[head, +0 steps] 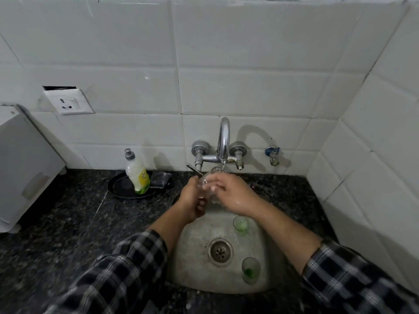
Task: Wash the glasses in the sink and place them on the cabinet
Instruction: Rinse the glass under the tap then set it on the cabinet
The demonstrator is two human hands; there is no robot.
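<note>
A clear glass [209, 185] is held under the spout of the chrome tap [223, 141], over the back of the steel sink [192, 257]. My left hand [192, 200] grips the glass from the left and below. My right hand [229, 193] curls over it from the right, so most of the glass is hidden. Water appears to run from the spout, and my right wrist is wet. Two small green-tinted glasses stand upright in the sink: one [240, 224] below my right hand, another [250, 269] at the front right of the drain [220, 251].
A dish-soap bottle [137, 174] stands on a black round tray [127, 189] with a dark scrubber [161, 179], on the speckled black counter [68, 223] left of the sink. A white appliance [20, 164] fills the far left. White tiled walls close the back and right.
</note>
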